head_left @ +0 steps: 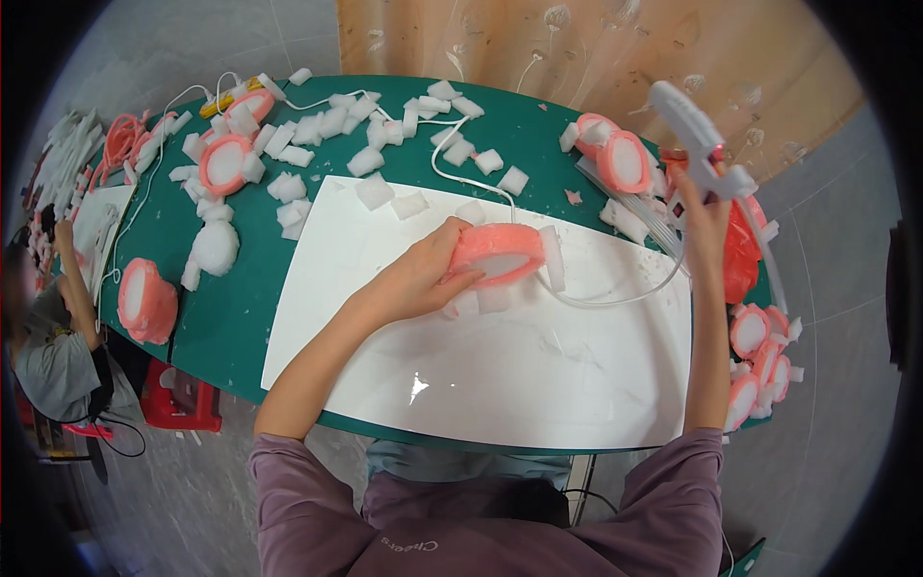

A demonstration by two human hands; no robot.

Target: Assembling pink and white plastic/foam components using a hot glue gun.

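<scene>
My left hand (pixel 423 269) grips a round foam piece (pixel 502 240) with a thick pink rim and a white face, tilted above the white board (pixel 481 385). A white foam strip (pixel 551 256) stands at the piece's right side. Over the table's right side, my right hand (pixel 704 212) is wrapped round the handle of a white glue gun (pixel 687 120) with a small red light on it. The gun is raised apart from the foam piece. Small white foam blocks (pixel 409 205) lie on the board's far part, and others sit partly hidden below the held piece.
White foam blocks (pixel 332 120) are scattered over the green table (pixel 221 308). More pink-and-white rounds (pixel 226 163) lie left, with another group (pixel 755 337) at the right edge. A white cord (pixel 442 159) crosses the far side. Another person (pixel 58 337) sits at far left.
</scene>
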